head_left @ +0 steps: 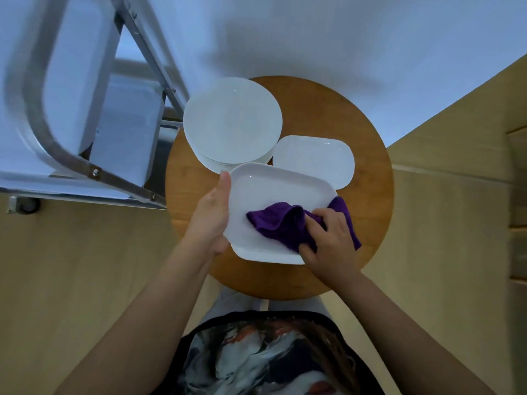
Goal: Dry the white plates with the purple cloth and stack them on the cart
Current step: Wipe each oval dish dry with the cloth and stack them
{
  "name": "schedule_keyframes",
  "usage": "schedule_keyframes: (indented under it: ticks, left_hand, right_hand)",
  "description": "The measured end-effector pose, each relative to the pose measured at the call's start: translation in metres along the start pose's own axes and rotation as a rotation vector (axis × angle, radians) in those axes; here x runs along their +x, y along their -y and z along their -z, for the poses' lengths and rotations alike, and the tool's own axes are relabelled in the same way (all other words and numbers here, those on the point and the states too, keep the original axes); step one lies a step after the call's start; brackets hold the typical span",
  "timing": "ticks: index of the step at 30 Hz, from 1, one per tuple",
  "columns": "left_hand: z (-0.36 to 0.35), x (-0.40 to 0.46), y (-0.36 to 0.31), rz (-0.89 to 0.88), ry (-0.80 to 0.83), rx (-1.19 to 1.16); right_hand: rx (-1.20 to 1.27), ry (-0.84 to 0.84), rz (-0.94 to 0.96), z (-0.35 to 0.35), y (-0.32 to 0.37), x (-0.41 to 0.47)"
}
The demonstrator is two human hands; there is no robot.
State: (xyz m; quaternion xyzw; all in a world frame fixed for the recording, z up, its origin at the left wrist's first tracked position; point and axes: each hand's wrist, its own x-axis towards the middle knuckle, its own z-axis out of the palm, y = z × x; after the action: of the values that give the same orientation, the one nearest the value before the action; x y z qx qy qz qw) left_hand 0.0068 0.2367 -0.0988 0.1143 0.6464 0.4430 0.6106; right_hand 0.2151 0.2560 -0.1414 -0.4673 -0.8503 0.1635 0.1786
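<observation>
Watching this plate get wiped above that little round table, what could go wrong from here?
The square plate is held up by the left hand at one edge only, while the right hand rubs the purple cloth on it; a hard wipe might tip it loose. If it fell, it could strike the round plate stack or the second square plate below.

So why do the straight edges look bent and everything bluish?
Head view: the wide-angle lens bows the metal cart frame near the edges; dim, cool light tints the stacked round white plates; soft shadow on the wall; purple cloth stays sharp.
</observation>
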Motion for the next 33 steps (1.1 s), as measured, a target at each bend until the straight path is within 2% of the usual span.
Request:
schedule_keyframes:
  ticks: [4, 8, 11, 13, 15, 17, 18, 19, 21, 23, 25, 27, 28, 31, 33]
  left_hand:
    - [0.007, -0.019, -0.012, -0.008, 0.017, -0.016]
    - [0.011, -0.030, -0.024, 0.016, -0.001, -0.006]
    - [0.009, -0.036, -0.043, 0.001, -0.021, 0.040]
    - [0.009, -0.042, -0.056, -0.050, -0.056, 0.077]
    - [0.011, -0.044, -0.066, -0.096, -0.085, 0.098]
    - [0.013, -0.046, -0.075, -0.104, -0.109, 0.092]
    - [0.014, -0.048, -0.078, -0.106, -0.131, 0.080]
    - [0.014, -0.050, -0.081, -0.103, -0.148, 0.074]
    - [0.011, -0.052, -0.084, -0.109, -0.132, 0.111]
    - [0.004, -0.057, -0.084, -0.170, -0.056, 0.178]
    - [-0.001, -0.065, -0.085, -0.211, -0.008, 0.218]
    - [-0.003, -0.072, -0.088, -0.232, 0.077, 0.268]
    - [-0.004, -0.076, -0.090, -0.241, 0.120, 0.293]
    - [-0.003, -0.087, -0.097, -0.258, 0.191, 0.331]
    - [-0.002, -0.091, -0.101, -0.290, 0.240, 0.392]
  right_hand:
    - [-0.098, -0.100, -0.130, 0.025, -0.003, 0.018]
    - [-0.176, -0.058, -0.120, 0.045, 0.009, 0.041]
    - [-0.159, -0.092, -0.142, 0.057, 0.021, 0.062]
    - [0.019, -0.128, -0.281, 0.074, 0.036, 0.076]
    - [0.431, -0.185, -0.528, 0.096, 0.053, 0.084]
    - [0.773, -0.345, -0.620, 0.117, 0.073, 0.086]
    - [0.816, -0.381, -0.602, 0.123, 0.083, 0.087]
    - [0.772, -0.342, -0.576, 0.127, 0.095, 0.086]
    - [0.735, -0.135, -0.499, 0.124, 0.114, 0.082]
    - [0.681, 0.165, -0.291, 0.115, 0.133, 0.077]
    - [0.330, 0.324, -0.016, 0.109, 0.139, 0.075]
    - [-0.014, 0.282, 0.164, 0.109, 0.131, 0.078]
    - [-0.077, 0.263, 0.209, 0.111, 0.123, 0.082]
    - [0.085, 0.304, 0.175, 0.127, 0.113, 0.089]
    - [0.084, 0.288, 0.145, 0.135, 0.112, 0.091]
